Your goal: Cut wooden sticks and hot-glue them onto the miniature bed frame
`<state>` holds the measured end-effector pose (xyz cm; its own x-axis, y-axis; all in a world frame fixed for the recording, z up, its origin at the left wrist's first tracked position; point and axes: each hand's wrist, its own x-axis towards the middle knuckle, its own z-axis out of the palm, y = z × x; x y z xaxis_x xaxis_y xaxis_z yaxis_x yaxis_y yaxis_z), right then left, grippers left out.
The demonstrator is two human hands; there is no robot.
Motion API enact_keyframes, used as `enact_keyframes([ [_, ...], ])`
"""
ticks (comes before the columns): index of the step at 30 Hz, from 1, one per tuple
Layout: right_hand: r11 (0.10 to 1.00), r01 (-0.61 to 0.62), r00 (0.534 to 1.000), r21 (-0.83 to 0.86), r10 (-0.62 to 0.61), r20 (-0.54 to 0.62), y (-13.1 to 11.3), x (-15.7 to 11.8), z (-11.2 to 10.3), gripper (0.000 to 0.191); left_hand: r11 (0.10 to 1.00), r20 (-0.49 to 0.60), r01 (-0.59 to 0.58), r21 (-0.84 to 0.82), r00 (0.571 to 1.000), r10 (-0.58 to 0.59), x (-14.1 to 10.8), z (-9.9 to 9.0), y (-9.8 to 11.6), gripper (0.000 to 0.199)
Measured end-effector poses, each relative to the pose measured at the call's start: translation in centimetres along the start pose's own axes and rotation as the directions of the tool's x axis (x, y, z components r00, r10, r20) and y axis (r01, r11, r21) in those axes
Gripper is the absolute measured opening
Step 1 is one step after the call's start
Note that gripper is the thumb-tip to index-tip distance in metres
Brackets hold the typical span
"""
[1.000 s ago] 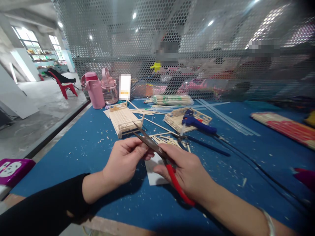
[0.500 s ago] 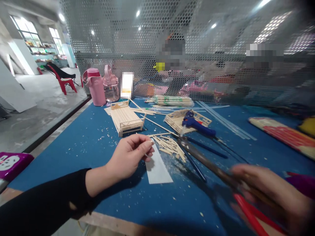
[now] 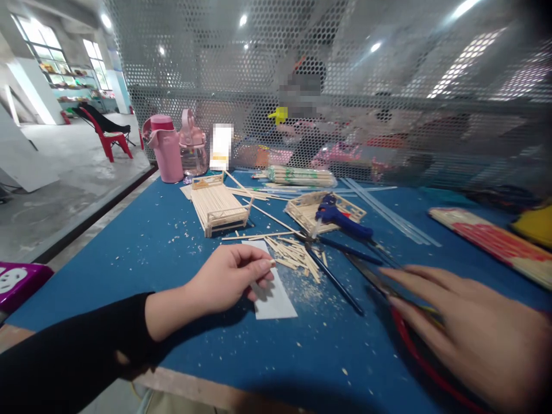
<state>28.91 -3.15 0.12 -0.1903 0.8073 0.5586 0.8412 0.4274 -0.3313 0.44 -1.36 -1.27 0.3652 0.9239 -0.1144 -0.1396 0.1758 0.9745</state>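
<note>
Scissors [image 3: 371, 276] swinging away toward the table's [image 3: 207, 356] right side, right hand [image 3: 470, 322] spreading over them, grip too blurred to tell, left hand [image 3: 233, 277] pinching a pale stub [image 3: 272, 263] above paper [image 3: 276, 303], far-edge plastic sleeve [image 3: 302, 175] holding sticks, glue gun [image 3: 345, 221] lying across stick tray [image 3: 297, 219].

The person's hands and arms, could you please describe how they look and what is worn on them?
The left hand wears no glove and comes out of a long black sleeve that stops short of the wrist. The right hand is also gloveless, but blurred and cut by the picture's edge; no sleeve shows there.
</note>
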Motion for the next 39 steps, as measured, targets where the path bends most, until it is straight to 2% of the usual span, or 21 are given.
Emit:
enact_keyframes([
  [1, 0.996, 0.048, 0.996, -0.081, -0.041, 0.077, -2.0, 1.1, 0.4, 0.024, 0.999, 0.009, 0.014, -0.03, 1.0, -0.014, 0.0, 0.0, 0.1, 0.03],
  [2, 0.994, 0.093, 0.988, -0.058, -0.085, 0.127, -4.1, 2.0, 1.0, 0.026, 0.998, 0.018, 0.021, -0.056, 1.0, -0.02, 0.1, -0.1, 0.1, 0.033],
  [4, 0.987, 0.111, 0.977, 0.113, -0.129, 0.172, -7.8, 3.6, 2.4, 0.028, 0.995, 0.03, 0.012, -0.098, 1.0, -0.009, 0.1, -0.2, 0.1, 0.038],
  [6, 0.957, 0.046, 0.969, 0.287, -0.113, 0.22, -10.3, 4.8, 3.9, 0.022, 0.991, 0.033, -0.015, -0.131, 0.999, 0.019, 0.2, -0.4, 0.1, 0.04],
  [11, 0.724, -0.312, 0.914, 0.615, 0.053, 0.401, -11.0, 6.2, 7.1, 0.013, 0.993, -0.007, -0.065, -0.099, 0.998, 0.065, 0.5, -0.6, -0.1, 0.036],
  [14, 0.603, -0.382, 0.903, 0.7, 0.082, 0.422, -10.0, 6.6, 8.1, 0.018, 0.985, -0.093, -0.148, 0.092, 0.983, 0.157, 0.4, -0.8, -0.1, 0.029],
  [15, 0.582, -0.366, 0.917, 0.726, 0.095, 0.386, -9.7, 6.8, 8.4, 0.019, 0.951, -0.149, -0.23, 0.206, 0.953, 0.263, 0.4, -1.0, 0.0, 0.025],
  [16, 0.563, -0.344, 0.933, 0.751, 0.112, 0.343, -9.3, 6.9, 8.5, 0.02, 0.882, -0.21, -0.33, 0.336, 0.887, 0.412, 0.3, -1.3, 0.2, 0.02],
  [17, 0.546, -0.327, 0.943, 0.772, 0.131, 0.307, -9.0, 7.0, 8.6, 0.021, 0.769, -0.245, -0.417, 0.484, 0.779, 0.577, 0.3, -1.8, 0.6, 0.014],
  [19, 0.512, -0.332, 0.943, 0.792, 0.161, 0.291, -8.4, 7.0, 8.7, 0.023, 0.534, -0.272, -0.456, 0.712, 0.523, 0.808, 0.5, -3.4, 1.4, 0.028],
  [20, 0.504, -0.347, 0.938, 0.791, 0.172, 0.302, -8.2, 6.9, 8.8, 0.024, 0.467, -0.245, -0.381, 0.798, 0.503, 0.829, 0.7, -4.3, 1.8, 0.041],
  [21, 0.508, -0.364, 0.931, 0.78, 0.181, 0.317, -8.0, 6.8, 8.9, 0.025, 0.435, -0.23, -0.284, 0.854, 0.545, 0.807, 1.1, -5.3, 2.1, 0.048],
  [23, 0.525, -0.386, 0.922, 0.759, 0.196, 0.334, -7.9, 6.6, 9.0, 0.026, 0.405, -0.222, -0.122, 0.906, 0.677, 0.702, 1.9, -7.1, 2.4, 0.043],
  [24, 0.527, -0.391, 0.92, 0.754, 0.199, 0.338, -7.9, 6.4, 9.1, 0.027, 0.393, -0.211, -0.08, 0.916, 0.738, 0.641, 2.4, -7.9, 2.4, 0.037],
  [26, 0.51, -0.406, 0.914, 0.758, 0.205, 0.351, -8.0, 6.2, 9.2, 0.032, 0.392, -0.178, -0.074, 0.917, 0.804, 0.567, 3.1, -8.8, 2.1, 0.022],
  [29, 0.497, -0.438, 0.898, 0.749, 0.208, 0.388, -8.0, 6.1, 9.0, 0.035, 0.493, -0.189, -0.122, 0.861, 0.824, 0.534, 3.6, -9.1, 1.7, 0.009],
  [32, 0.635, -0.349, 0.936, 0.689, 0.197, 0.292, -7.8, 5.9, 8.2, 0.024, 0.718, -0.311, -0.19, 0.669, 0.806, 0.503, 3.2, -8.2, 1.9, 0.009],
  [34, 0.795, -0.184, 0.983, 0.578, 0.141, 0.119, -7.8, 5.7, 7.5, 0.016, 0.853, -0.373, -0.293, 0.433, 0.803, 0.465, 2.6, -6.9, 2.0, 0.014],
  [36, 0.911, 0.05, 0.995, 0.409, -0.01, -0.098, -8.2, 5.4, 6.9, 0.009, 0.909, -0.378, -0.396, 0.132, 0.827, 0.415, 2.0, -5.1, 1.9, 0.02],
  [37, 0.933, 0.177, 0.972, 0.312, -0.116, -0.205, -8.4, 5.3, 6.6, 0.007, 0.907, -0.371, -0.421, 0.002, 0.842, 0.391, 1.7, -4.1, 1.8, 0.021],
  [39, 0.909, 0.395, 0.875, 0.129, -0.33, -0.354, -9.2, 5.3, 6.1, 0.007, 0.892, -0.352, -0.418, -0.171, 0.871, 0.341, 1.1, -2.2, 1.3, 0.019],
])
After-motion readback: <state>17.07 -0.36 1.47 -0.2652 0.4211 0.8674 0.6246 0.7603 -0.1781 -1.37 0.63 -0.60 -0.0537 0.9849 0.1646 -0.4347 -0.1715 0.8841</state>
